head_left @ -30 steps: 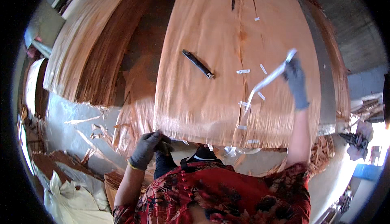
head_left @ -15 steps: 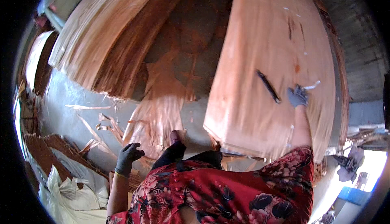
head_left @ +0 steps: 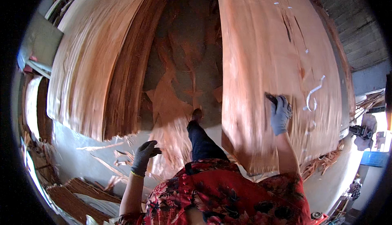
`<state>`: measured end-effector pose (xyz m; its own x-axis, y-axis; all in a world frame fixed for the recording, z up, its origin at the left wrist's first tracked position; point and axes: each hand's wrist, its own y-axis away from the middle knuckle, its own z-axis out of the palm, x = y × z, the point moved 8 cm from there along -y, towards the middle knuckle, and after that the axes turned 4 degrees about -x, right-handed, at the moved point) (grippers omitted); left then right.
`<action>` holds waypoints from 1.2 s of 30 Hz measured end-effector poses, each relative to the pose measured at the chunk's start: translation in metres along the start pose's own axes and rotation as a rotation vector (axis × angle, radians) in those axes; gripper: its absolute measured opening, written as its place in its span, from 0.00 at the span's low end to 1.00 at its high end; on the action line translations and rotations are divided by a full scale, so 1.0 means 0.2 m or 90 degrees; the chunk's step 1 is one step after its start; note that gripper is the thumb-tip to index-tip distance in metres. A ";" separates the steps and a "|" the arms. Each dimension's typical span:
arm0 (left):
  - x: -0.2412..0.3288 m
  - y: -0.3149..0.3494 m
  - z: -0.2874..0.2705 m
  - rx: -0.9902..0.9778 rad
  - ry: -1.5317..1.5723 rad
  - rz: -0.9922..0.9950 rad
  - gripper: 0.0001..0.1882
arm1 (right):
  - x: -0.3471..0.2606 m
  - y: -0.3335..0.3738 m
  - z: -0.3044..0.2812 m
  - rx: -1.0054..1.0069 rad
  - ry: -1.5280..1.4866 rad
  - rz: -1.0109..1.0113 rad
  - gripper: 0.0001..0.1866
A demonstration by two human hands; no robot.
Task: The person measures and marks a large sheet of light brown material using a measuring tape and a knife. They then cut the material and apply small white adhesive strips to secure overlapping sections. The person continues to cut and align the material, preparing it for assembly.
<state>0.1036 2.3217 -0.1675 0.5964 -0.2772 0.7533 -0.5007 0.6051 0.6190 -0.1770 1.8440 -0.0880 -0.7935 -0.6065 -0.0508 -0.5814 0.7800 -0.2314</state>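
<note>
While the right hand lay over the black tool, the left hand held nothing visible

Black tool: was at the near part of the veneer, left of its middle; one end showed past the fingertips, the rest was hidden.

Right hand: wore a grey glove, palm down, fingers over the tool; whether they had closed around it could not be told.

Veneer: reddish tan, broad, dark splits toward its far end.

Tape strip: white, curled, lay on the veneer to the right of the right hand.

Tape patches: small, white, were scattered near the splits.

Left hand: gloved, well apart from the veneer, fingers loosely bent, thumb side parted; a yellow band circled the wrist.

Shoe: showed beyond a dark trouser leg, between the veneer and a second stack on the left.

Scraps: littered the grey floor near the left hand.

Shirt: red, floral, filled the lower middle.
</note>
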 end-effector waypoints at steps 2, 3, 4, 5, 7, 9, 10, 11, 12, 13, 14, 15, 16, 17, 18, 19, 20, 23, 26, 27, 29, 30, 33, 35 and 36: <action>0.13 -0.19 0.00 0.017 -0.037 -0.027 0.17 | 0.01 -0.01 -0.01 -0.002 -0.030 0.037 0.17; 0.17 -0.30 -0.03 0.053 -0.052 -0.085 0.17 | 0.00 -0.01 0.00 -0.011 -0.037 0.034 0.16; 0.25 -0.41 -0.02 0.068 -0.070 -0.076 0.16 | 0.00 -0.02 0.00 -0.001 -0.025 0.023 0.15; 0.32 -0.48 -0.01 0.050 -0.088 -0.064 0.15 | 0.01 -0.02 0.01 -0.013 -0.031 0.041 0.14; 0.39 -0.67 0.02 0.044 -0.101 -0.116 0.14 | 0.01 -0.02 0.03 0.004 -0.031 0.024 0.14; 0.47 -0.88 0.13 -0.057 -0.143 -0.108 0.13 | 0.02 -0.01 0.06 -0.001 0.009 0.039 0.14; 0.50 -0.95 0.20 -0.111 -0.154 -0.098 0.12 | 0.04 -0.01 0.08 -0.021 0.005 0.053 0.15; 0.57 -1.02 0.28 -0.198 -0.128 -0.021 0.11 | 0.06 0.00 0.10 -0.047 0.022 0.072 0.16; 0.56 -1.09 0.30 -0.182 -0.110 -0.086 0.12 | 0.08 0.00 0.12 -0.082 0.046 0.110 0.17; 0.57 -1.15 0.32 -0.167 -0.085 -0.123 0.13 | 0.06 0.00 0.13 -0.092 0.048 0.066 0.17; 0.59 -1.22 0.35 -0.153 -0.057 -0.157 0.14 | 0.05 0.00 0.15 -0.111 0.058 0.046 0.16; 0.64 -1.28 0.39 -0.182 -0.121 -0.159 0.14 | 0.03 -0.01 0.13 -0.084 0.104 0.013 0.16; 0.68 -1.34 0.41 -0.196 -0.192 -0.174 0.15 | 0.07 0.00 0.15 -0.110 0.071 0.096 0.16; 0.73 -1.40 0.45 -0.229 -0.247 -0.163 0.16 | 0.10 0.01 0.14 -0.091 0.069 0.163 0.17; 0.77 -1.46 0.50 -0.257 -0.237 -0.167 0.16 | 0.11 0.03 0.14 -0.108 0.088 0.224 0.17; 0.81 -1.52 0.55 -0.302 -0.210 -0.156 0.16 | 0.11 0.07 0.13 -0.116 0.079 0.284 0.15; 0.86 -1.59 0.58 -0.345 -0.182 -0.151 0.16 | 0.13 0.14 0.08 -0.061 0.005 0.382 0.13; 1.03 -1.80 0.71 -0.414 -0.471 -0.013 0.15 | 0.03 0.33 -0.04 0.124 -0.137 0.517 0.07; 1.19 -1.88 0.95 -0.486 -0.611 0.094 0.14 | -0.15 0.71 0.07 0.432 -0.727 0.859 0.12; 1.25 -1.87 1.04 -0.510 -0.634 0.125 0.14 | -0.24 0.74 0.09 0.460 -0.778 0.829 0.13; 1.34 -1.83 1.25 -0.560 -0.691 0.205 0.14 | -0.42 0.76 0.14 0.494 -0.816 0.779 0.12; 1.35 -1.83 1.36 -0.577 -0.718 0.192 0.14 | -0.48 0.76 0.21 0.499 -0.791 0.813 0.09; 1.26 -1.78 1.71 -0.679 -0.793 0.247 0.14 | -0.73 0.84 0.38 0.538 -0.772 0.984 0.07; 1.16 -1.72 1.89 -0.797 -0.877 0.289 0.14 | -0.95 0.84 0.44 0.606 -0.701 1.021 0.09; 1.10 -1.67 1.97 -0.872 -0.894 0.333 0.14 | -0.97 0.82 0.46 0.467 -0.583 1.024 0.11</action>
<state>0.1552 1.7650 -0.1200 -0.5571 0.2126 0.8028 0.6806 0.6708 0.2947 -0.1024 2.0758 -0.2048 0.0324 0.3919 -0.9194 0.8050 0.5349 0.2564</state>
